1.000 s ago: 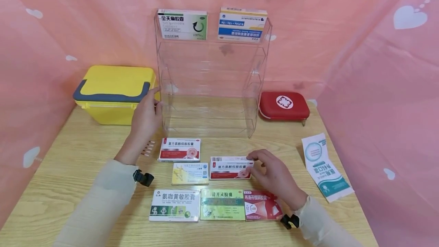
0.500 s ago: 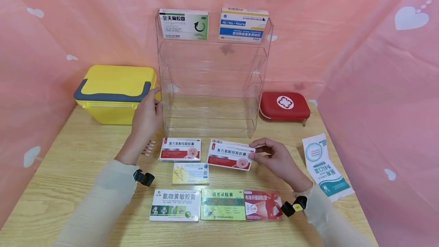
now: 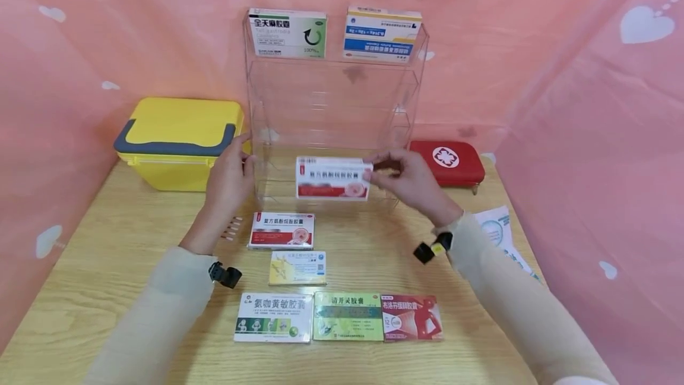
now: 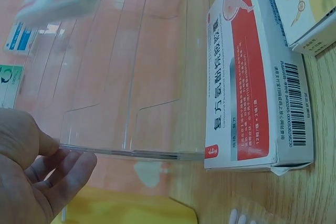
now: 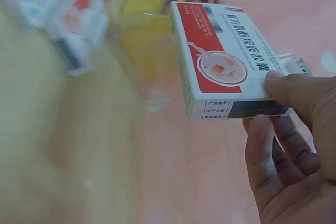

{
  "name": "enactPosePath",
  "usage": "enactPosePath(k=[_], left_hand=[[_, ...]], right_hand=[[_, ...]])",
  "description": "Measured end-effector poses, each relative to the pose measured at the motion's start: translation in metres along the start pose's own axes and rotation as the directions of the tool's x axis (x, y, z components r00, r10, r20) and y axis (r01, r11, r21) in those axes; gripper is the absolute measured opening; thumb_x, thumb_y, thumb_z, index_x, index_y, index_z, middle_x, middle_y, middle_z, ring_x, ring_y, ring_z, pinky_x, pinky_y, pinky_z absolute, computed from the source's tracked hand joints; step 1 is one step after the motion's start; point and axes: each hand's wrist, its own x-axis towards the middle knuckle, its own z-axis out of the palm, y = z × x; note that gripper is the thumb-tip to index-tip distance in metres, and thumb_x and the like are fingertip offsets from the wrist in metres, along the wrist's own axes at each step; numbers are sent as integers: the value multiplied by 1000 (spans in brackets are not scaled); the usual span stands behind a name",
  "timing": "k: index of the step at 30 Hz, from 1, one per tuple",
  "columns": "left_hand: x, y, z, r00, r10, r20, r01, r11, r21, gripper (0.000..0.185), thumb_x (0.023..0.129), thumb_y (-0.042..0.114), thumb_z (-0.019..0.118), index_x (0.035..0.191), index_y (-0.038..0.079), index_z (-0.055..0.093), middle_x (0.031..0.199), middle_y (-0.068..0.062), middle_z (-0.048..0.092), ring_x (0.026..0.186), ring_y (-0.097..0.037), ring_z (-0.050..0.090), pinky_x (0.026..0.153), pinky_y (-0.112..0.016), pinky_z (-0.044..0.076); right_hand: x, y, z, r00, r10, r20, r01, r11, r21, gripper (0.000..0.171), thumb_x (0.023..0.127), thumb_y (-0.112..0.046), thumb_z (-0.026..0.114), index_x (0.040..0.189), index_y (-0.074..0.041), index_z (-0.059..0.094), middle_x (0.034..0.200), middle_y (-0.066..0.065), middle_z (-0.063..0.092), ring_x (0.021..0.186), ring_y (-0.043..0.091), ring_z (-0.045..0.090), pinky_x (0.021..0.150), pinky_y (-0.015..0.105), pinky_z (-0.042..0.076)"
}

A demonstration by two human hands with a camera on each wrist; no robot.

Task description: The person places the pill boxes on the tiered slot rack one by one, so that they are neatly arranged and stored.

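My right hand [image 3: 376, 172] [image 5: 268, 103] pinches the right end of a red-and-white medicine box [image 3: 333, 178] [image 5: 226, 61], thumb on its face. It holds the box in the air in front of the lower shelves of a clear acrylic rack [image 3: 331, 106] [image 4: 131, 77]. My left hand [image 3: 243, 156] [image 4: 47, 166] grips the rack's left side wall, thumb on one side and fingers on the other. A matching red-and-white box [image 3: 281, 230] [image 4: 252, 77] lies on the table before the rack.
On the rack's top shelf stand a green-white box [image 3: 287, 33] and a blue-white box [image 3: 382, 34]. A yellow box [image 3: 297, 267] and three more boxes [image 3: 348, 316] lie nearer me. A yellow case [image 3: 179, 141] sits left, a red pouch [image 3: 454, 162] and mask packet [image 3: 499, 230] right.
My right hand picked the red-and-white box up off the table and carried it up and away to the front of the rack. The left hand stayed on the rack's side.
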Motion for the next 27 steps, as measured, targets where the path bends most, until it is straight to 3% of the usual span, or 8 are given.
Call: enactPosePath(k=[7,12,16,19,23,27], left_hand=[[2,-1,2,1000,7,-15,-7,1000,-5,48,102,6,59,148,3,46,100,-16,61,84,-30,59,66,-42,48],[2,-2,2,1000,-6,-11,6,1000,-6,48,103,8,58,149,4,45,100,-15,60,83,-29,58,65,-41,48],[1,-1,2,1000,-6,-10,6,1000,-4,48,103,9,58,149,4,45,100,-15,60,83,-29,58,65,-40,47],[1,0,2,1000,-6,-10,6,1000,-4,48,103,8,58,149,4,45,100,-15,60,83,-29,58,65,-40,48],[0,1,2,1000,-16,0,16,1000,-8,48,103,9,58,150,4,44,100,-15,59,83,-29,57,66,-40,48],[-1,2,2,1000,-24,3,24,1000,-10,49,103,9,58,150,5,44,100,-14,59,82,-29,57,65,-40,47]], right_hand=[[70,-66,-16,992,-119,-45,120,993,20,31,90,-19,80,118,-9,71,117,6,68,97,27,66,76,35,56],[105,-104,-14,982,-150,-110,150,989,-6,29,90,-20,79,117,-11,71,122,5,64,104,24,64,77,34,54],[118,-125,-10,967,-204,-153,209,978,18,25,92,-15,78,115,-9,71,120,7,65,102,24,64,73,33,52],[121,-135,-8,955,-229,-189,238,971,25,24,92,-12,77,114,-9,72,121,6,63,105,22,64,77,31,54],[123,-142,-5,943,-253,-214,249,967,-47,24,92,-12,76,116,-10,72,120,4,61,107,19,63,87,29,53],[126,-142,-4,943,-263,-203,247,964,-101,23,93,-13,75,116,-11,72,119,4,61,106,19,62,87,29,53]])
